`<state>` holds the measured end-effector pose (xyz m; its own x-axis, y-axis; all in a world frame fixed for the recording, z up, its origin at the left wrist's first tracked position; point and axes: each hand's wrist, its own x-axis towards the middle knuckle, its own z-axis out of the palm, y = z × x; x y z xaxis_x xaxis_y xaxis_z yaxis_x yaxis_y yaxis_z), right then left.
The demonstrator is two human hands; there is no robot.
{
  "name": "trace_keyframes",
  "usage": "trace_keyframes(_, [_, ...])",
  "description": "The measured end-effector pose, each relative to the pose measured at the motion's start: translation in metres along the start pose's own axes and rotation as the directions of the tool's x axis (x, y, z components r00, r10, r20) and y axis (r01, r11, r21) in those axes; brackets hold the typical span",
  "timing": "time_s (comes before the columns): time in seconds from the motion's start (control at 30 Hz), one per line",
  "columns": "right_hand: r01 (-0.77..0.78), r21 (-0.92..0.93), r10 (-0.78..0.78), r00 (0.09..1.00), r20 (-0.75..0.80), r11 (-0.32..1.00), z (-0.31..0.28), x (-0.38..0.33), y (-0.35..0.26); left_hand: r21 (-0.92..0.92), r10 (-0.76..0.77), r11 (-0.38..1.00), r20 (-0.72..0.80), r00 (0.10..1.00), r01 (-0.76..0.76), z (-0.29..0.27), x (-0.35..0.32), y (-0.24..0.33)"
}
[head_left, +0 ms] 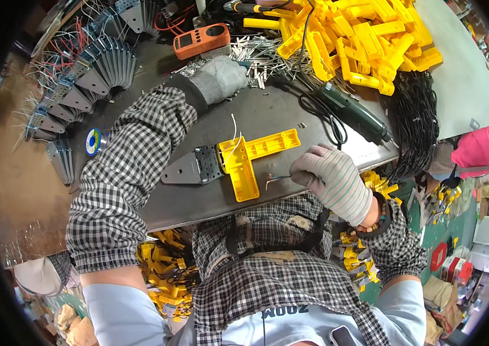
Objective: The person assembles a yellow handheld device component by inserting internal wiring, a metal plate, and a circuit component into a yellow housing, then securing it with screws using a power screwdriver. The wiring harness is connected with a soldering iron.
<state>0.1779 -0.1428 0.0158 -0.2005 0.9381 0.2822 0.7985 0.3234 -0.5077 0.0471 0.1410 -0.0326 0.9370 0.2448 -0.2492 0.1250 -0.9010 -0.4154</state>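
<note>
My right hand [334,179], in a striped knit glove, pinches a short thin wire [275,179] with coppery ends above the front edge of the table. Left of it lies a yellow plastic housing [243,183] with a side arm, joined to a dark perforated board and a grey metal blade plate [185,168]. White wires [234,138] stand up from the housing. Farther off, my left hand [219,78], in a grey glove, is at the edge of a heap of small metal pins [264,60]; its fingers are hidden from this view.
An orange meter [201,40] sits beyond my left hand. Yellow housings [360,37] are heaped at the back right, near a dark green electric screwdriver [355,112] and black cables [414,124]. Bladed assemblies [77,86] and a solder spool [94,142] lie left. Another person [475,153] is at right.
</note>
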Motion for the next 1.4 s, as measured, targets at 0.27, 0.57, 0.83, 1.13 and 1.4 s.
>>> trace_keyframes(0.27, [-0.444,0.497,0.484,0.874,0.055,0.746,0.017,0.0,0.007,-0.884,-0.535,0.4,-0.012,0.845,0.241,-0.036,-0.061,0.022])
trace_keyframes(0.57, [-0.264,0.314,0.349,0.903,-0.253,0.912,0.035,0.01,-0.02,-0.69,-0.638,-0.618,0.161,0.753,-0.376,-0.046,-0.137,0.125])
trace_keyframes(0.83, [-0.188,0.164,0.228,0.932,-0.282,0.968,0.048,0.01,-0.021,-0.64,-0.643,-0.678,0.278,0.714,-0.362,-0.043,-0.144,0.149])
trace_keyframes(1.13, [-0.17,0.094,0.188,0.952,-0.24,0.981,0.044,0.008,-0.023,-0.769,-0.697,-0.588,0.324,0.64,-0.251,-0.063,-0.137,0.155])
trace_keyframes(1.4, [-0.076,0.294,0.126,0.98,-0.154,0.953,0.039,0.006,-0.024,-0.968,-0.82,-0.192,0.069,0.569,-0.159,-0.065,-0.138,0.16])
